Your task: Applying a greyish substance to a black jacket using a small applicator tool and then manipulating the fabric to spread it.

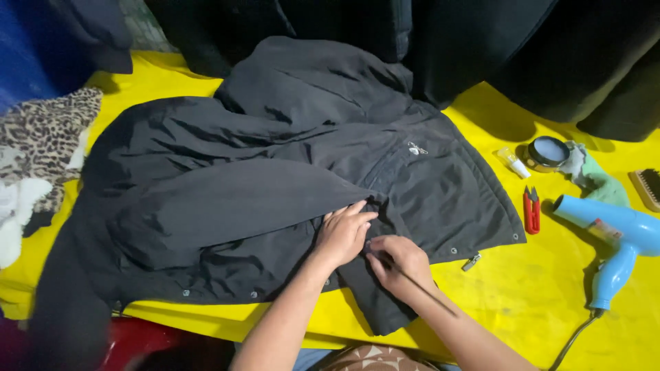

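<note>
A black jacket (275,165) lies spread over a yellow table cover (522,288). My left hand (342,233) presses flat on the fabric near the jacket's front opening, fingers pinching a fold. My right hand (401,261) sits just to its right, fingers closed on a thin dark stick-like tool (426,292) whose tip meets the cloth beside the left hand. A small white emblem (416,148) marks the jacket's chest. Metal snaps run along its lower hem.
Red thread snips (531,210), a small white tube (513,163), a round tin (548,152) on a green cloth (595,180), a brush (647,188) and a light blue hair dryer (615,237) lie at the right. Leopard-print fabric (48,141) sits left; dark garments hang behind.
</note>
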